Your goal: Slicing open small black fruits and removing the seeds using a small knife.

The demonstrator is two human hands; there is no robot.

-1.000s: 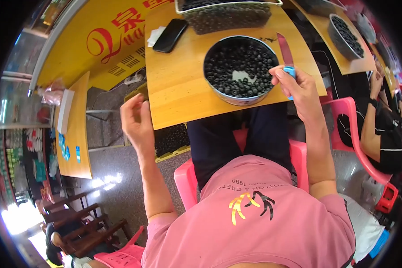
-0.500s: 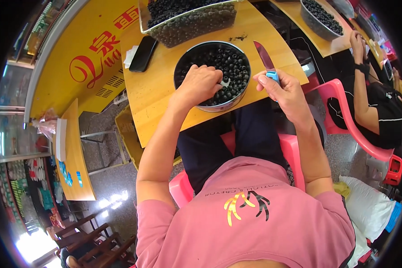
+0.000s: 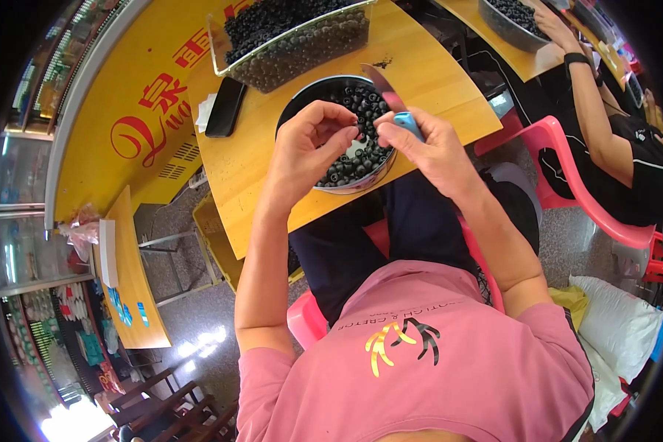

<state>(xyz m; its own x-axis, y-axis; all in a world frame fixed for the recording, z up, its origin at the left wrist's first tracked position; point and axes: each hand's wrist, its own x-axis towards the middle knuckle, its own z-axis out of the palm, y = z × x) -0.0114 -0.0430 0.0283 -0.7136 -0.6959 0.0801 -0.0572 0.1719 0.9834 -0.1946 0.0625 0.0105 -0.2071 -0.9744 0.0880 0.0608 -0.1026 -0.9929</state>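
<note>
Both hands meet above the bowl (image 3: 302,103), right hand (image 3: 431,147) gripping knife (image 3: 394,107).

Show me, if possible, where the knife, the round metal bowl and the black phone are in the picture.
knife (image 3: 392,101): head view, on the blade above the blue handle.
round metal bowl (image 3: 355,186): head view, on its near rim.
black phone (image 3: 225,107): head view, on the middle of its dark face.

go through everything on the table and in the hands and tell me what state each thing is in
left hand: over the bowl, fingers pinched together, what they hold too small to tell
right hand: gripping the knife
knife: blade bare, pointing away
round bowl: partly filled with dark round pieces
clear tub: heaped full
phone: flat, screen dark
</note>
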